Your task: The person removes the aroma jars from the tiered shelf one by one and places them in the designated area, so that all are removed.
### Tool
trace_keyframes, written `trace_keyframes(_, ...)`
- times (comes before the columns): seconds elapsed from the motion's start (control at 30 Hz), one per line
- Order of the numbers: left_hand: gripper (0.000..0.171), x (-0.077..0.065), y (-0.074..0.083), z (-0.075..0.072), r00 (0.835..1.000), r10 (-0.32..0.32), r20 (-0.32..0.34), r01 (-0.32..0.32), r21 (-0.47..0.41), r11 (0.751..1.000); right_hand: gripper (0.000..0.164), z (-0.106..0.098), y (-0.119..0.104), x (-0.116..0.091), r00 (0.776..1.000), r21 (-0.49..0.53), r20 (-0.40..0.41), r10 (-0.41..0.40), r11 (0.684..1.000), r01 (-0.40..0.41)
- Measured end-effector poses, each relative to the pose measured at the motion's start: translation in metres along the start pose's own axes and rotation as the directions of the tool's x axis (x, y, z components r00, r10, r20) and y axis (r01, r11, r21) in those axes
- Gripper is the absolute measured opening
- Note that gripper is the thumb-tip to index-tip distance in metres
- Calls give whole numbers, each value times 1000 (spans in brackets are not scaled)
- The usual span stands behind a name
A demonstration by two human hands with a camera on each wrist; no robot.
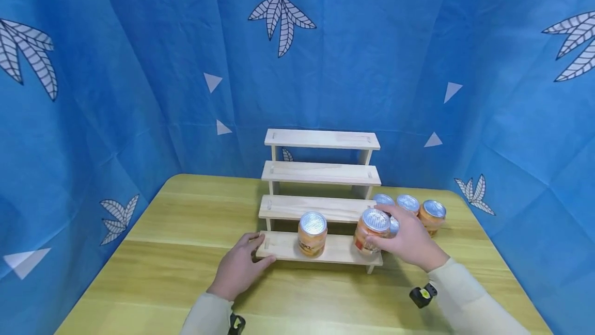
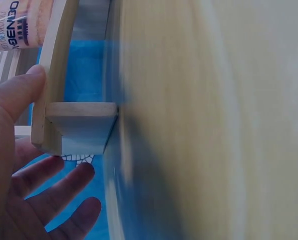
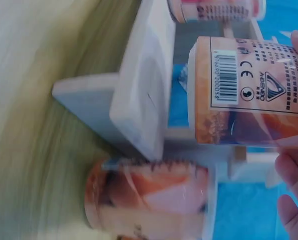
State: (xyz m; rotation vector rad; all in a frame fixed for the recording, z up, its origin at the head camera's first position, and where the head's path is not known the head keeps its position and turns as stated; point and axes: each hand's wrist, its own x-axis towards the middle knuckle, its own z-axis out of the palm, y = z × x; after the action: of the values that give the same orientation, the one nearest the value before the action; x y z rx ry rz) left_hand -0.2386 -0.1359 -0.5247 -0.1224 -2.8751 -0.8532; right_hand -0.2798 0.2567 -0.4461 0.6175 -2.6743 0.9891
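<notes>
A four-tier wooden display rack [image 1: 321, 171] stands on the table. My left hand [image 1: 237, 270] holds the left end of its lowest step [image 1: 288, 246], with the thumb on the board and the index finger at its end; the other fingers spread loosely below. An orange-labelled can [image 1: 312, 239] with a silver lid stands near the middle of that step. Over the step's right end, my right hand [image 1: 411, 237] grips another such can [image 3: 248, 90] by its upper part. In the right wrist view a narrow gap shows between this can's base and the board.
Several more orange cans [image 1: 432, 216] are grouped on the table right of the rack, partly hidden by the right hand. One can [image 3: 153, 195] stands close beside the lowest step. Blue patterned cloth [image 1: 372, 66] hangs behind and along both sides of the wood-grain table [image 1: 162, 273].
</notes>
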Motion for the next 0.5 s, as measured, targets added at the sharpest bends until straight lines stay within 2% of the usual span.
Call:
trace_keyframes(0.3,76,2,-2,1,1000,-4,-1,4,6,1000,76,-22,7,-8,997,-3,-26,73,997,-73)
trace_keyframes(0.5,76,1,-1,2,1000,-6,2,6,5,1000,74,-29,11,-12,996,31,-44,81,996,-80)
